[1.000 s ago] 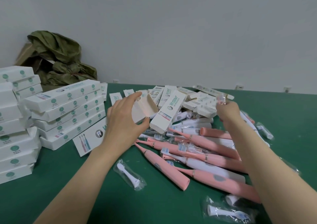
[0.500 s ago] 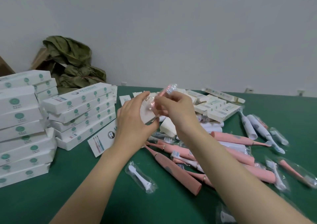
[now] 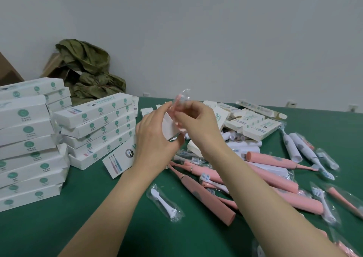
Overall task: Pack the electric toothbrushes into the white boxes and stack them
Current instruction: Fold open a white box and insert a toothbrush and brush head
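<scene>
Most of the green table (image 3: 98, 227) is crowded; bare cloth shows only along the near edge, beneath and between the person's forearms. Two stacks of white boxes (image 3: 98, 129) fill the left side, each carton dotted with round green marks. A green brand word beginning with W runs along the top lid, too blurred to read in full. To the right lies a heap of pink toothbrushes (image 3: 265, 178), with white toothbrushes (image 3: 292, 146) beyond it and flat cartons (image 3: 255, 123) piled behind.

Above the middle, the left hand (image 3: 155, 138) curls its fingers and thumb round an open white box (image 3: 169, 128). The right hand (image 3: 200, 127) pinches a wrapped brush head (image 3: 181, 99), pink in clear film, at the box's mouth. A leaflet (image 3: 119, 161) picturing three brushes lies just beside the stacks, and a bagged white brush head (image 3: 165, 203) rests between the forearms.
</scene>
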{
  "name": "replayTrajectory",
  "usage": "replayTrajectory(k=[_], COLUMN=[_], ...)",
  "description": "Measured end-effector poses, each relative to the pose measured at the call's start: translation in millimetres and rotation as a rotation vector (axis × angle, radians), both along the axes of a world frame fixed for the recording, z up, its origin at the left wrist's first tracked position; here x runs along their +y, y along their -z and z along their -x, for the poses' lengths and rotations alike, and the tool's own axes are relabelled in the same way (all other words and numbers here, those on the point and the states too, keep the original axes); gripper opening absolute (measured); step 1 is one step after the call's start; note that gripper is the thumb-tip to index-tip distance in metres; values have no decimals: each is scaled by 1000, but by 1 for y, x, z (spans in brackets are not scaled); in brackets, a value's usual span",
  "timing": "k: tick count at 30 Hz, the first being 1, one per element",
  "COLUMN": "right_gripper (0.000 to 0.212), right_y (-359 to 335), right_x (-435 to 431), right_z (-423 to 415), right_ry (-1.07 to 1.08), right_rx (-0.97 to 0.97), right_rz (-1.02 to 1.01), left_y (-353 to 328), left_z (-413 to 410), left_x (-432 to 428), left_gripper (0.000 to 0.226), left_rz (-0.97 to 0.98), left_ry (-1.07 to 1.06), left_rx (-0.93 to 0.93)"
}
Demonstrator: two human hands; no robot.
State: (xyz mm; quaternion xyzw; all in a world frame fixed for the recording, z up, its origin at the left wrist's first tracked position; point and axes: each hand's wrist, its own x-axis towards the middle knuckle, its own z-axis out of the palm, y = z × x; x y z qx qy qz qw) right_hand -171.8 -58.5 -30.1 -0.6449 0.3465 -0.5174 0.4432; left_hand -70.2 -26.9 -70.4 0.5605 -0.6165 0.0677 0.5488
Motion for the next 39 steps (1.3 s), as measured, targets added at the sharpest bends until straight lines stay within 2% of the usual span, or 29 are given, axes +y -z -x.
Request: replayTrajectory(k=[1, 3, 5, 9, 13, 16, 20, 22, 24, 27, 29, 31, 34, 35, 37, 39], right_gripper=[5, 22, 34, 8, 11, 27, 12, 5, 4, 12, 19, 19, 17, 19, 7, 32], right_y=[-2, -5, -8, -8, -1, -7, -12, -11, -7, 4, 4, 1, -2, -1, -2, -2], right_x=[1, 2, 2, 2, 8, 9, 4, 5, 6, 3, -1, -4, -5, -6, -7, -6], right_z=[0, 1, 3, 8, 4, 6, 16, 16, 13, 7, 9, 14, 20, 22, 23, 22], right_ry=[-12, -15, 18, 131, 111, 109, 194, 184, 192, 274, 200, 153, 295, 283, 144, 58], right_rx=[89, 193, 173, 49, 187, 230, 119, 141, 217, 562, 620, 530, 280, 237, 188, 147], right_rz=[23, 43, 45, 54, 220, 346, 288, 308, 383, 584, 572, 539, 460, 384, 236, 170], left_y=[0, 2, 3, 3, 0, -2, -4, -4, -5, -6, -7, -6, -6, -6, -5, -4], left_z=[-1, -2, -2, 2, 2, 2, 2, 2, 4, 7, 8, 7, 3, 1, -2, -1], left_x=[-1, -2, -2, -1, 0, 1, 3, 3, 4, 6, 6, 6, 6, 6, 5, 5], left_gripper=[72, 74, 70, 67, 73, 75, 72, 73, 73, 72, 73, 73, 73, 76, 89, 100], left_rz=[-4, 0, 2, 24, 7, -5, 38, 27, 24, 46, 43, 34, 47, 40, -8, -42], left_ry=[4, 9, -7, -33, -38, -43, -82, -88, -79, -34, -13, -21, -26, -11, 38, 70], left_rx=[-7, -17, -17, -23, -15, 4, 12, 21, 35, 56, 56, 45, 37, 36, 19, 4])
